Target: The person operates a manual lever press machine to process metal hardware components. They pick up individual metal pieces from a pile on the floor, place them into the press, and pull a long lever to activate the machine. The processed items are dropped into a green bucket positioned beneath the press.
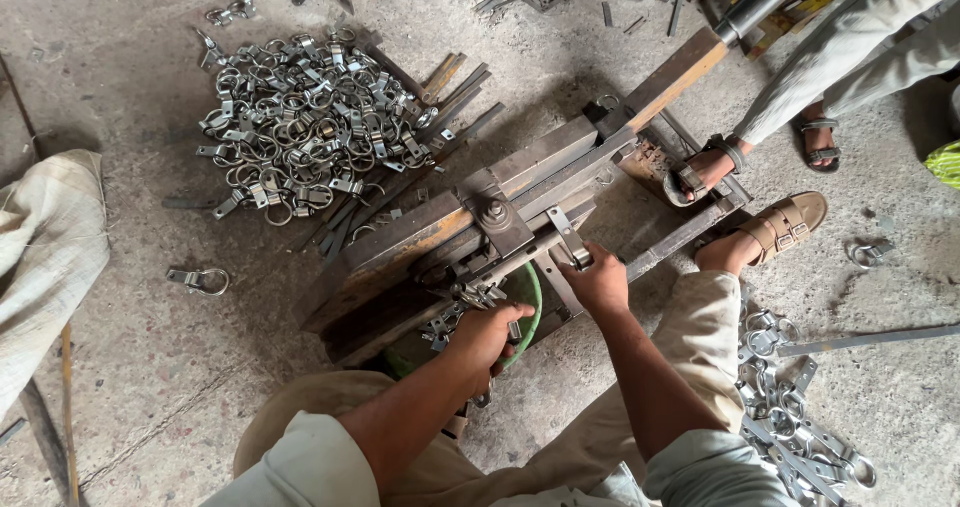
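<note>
Right hand (598, 279) closed around press lever (568, 237)

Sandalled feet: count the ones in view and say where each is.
3. One tan-sandalled foot rests right of the metal press; one dark-strapped foot is planted on the press frame; another stands behind it at the upper right. Others may be hidden.
</note>
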